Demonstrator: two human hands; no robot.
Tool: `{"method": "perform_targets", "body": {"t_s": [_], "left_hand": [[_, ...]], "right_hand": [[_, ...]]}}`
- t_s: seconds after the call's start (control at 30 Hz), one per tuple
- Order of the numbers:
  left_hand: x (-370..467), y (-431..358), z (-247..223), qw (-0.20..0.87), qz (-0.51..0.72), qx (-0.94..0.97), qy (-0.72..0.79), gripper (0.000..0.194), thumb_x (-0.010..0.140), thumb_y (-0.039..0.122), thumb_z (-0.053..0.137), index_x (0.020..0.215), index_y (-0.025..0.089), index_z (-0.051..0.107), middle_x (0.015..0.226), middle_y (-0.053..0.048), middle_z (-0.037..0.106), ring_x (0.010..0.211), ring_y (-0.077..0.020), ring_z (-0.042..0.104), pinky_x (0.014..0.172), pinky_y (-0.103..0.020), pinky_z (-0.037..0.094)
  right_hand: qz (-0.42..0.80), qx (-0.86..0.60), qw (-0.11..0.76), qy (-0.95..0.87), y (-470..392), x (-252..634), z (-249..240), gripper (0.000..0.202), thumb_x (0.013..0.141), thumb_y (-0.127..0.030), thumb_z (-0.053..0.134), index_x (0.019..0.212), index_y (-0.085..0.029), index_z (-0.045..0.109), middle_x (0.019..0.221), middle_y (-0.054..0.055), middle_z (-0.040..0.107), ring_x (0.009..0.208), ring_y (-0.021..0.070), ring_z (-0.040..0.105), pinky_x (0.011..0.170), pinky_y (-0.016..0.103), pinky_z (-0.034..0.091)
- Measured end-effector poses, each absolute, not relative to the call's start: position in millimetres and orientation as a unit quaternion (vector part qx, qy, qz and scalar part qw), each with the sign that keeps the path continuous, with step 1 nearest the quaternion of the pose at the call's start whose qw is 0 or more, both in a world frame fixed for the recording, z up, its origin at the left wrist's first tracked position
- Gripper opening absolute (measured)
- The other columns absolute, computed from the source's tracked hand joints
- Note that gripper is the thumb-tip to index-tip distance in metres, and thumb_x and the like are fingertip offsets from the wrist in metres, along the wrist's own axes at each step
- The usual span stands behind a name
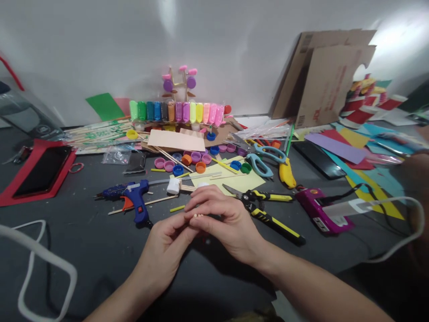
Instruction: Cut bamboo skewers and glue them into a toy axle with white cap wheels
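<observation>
Left hand point(167, 246) and right hand point(228, 223) met at the fingertips, both pinched narrow around small pale pieces point(198, 215). Pieces looked cream-coloured, with blunt, roundish ends side by side in a short row — fingers covered the rest, so length and full shape could not be told. They sat above the dark counter point(87, 259), between the blue glue gun point(140, 203) and the yellow-and-black cutters point(271, 219). Just beyond the hands lay a white cap point(173, 185) with thin wooden sticks point(187, 188) beside it — pale yellow paper point(248, 181) nearby.
</observation>
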State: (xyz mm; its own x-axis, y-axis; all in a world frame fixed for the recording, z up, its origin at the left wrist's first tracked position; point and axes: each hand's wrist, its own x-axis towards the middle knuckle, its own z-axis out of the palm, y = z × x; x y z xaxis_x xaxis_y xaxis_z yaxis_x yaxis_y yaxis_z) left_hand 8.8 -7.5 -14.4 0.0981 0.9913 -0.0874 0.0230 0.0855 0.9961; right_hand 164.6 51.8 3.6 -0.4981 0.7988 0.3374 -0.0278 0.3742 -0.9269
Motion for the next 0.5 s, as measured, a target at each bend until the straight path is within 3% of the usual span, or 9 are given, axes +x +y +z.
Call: {"method": "perform_targets", "body": {"t_s": [0.23,0.5], "left_hand": [[7.8,-8.5,-6.9,0.452,0.5,0.569,0.471,0.022,0.085,0.014,0.066,0.09,0.027,0.083,0.065,0.006,0.074,0.058,-0.0097,0.063,0.058,-0.015,0.047],[7.8,-8.6,-2.6,0.398,0.523,0.613,0.438,0.033,0.081,0.006,0.067,0.094,0.032,0.082,0.067,0.008,0.076,0.057,-0.0075,0.067,0.057,-0.01,0.047]], "right_hand": [[0.525,-0.208,0.394,-0.725,50.1,171.8,11.1,0.019,0.086,-0.02,0.073,0.105,-0.021,0.077,0.11,0.008,0.073,0.102,0.0189,0.066,0.092,0.036,0.052],[0.477,-0.164,0.406,-0.762,49.0,171.6,11.2,0.013,0.09,-0.019,0.068,0.098,-0.017,0.078,0.104,0.009,0.073,0.102,0.019,0.063,0.098,0.04,0.049]]}}
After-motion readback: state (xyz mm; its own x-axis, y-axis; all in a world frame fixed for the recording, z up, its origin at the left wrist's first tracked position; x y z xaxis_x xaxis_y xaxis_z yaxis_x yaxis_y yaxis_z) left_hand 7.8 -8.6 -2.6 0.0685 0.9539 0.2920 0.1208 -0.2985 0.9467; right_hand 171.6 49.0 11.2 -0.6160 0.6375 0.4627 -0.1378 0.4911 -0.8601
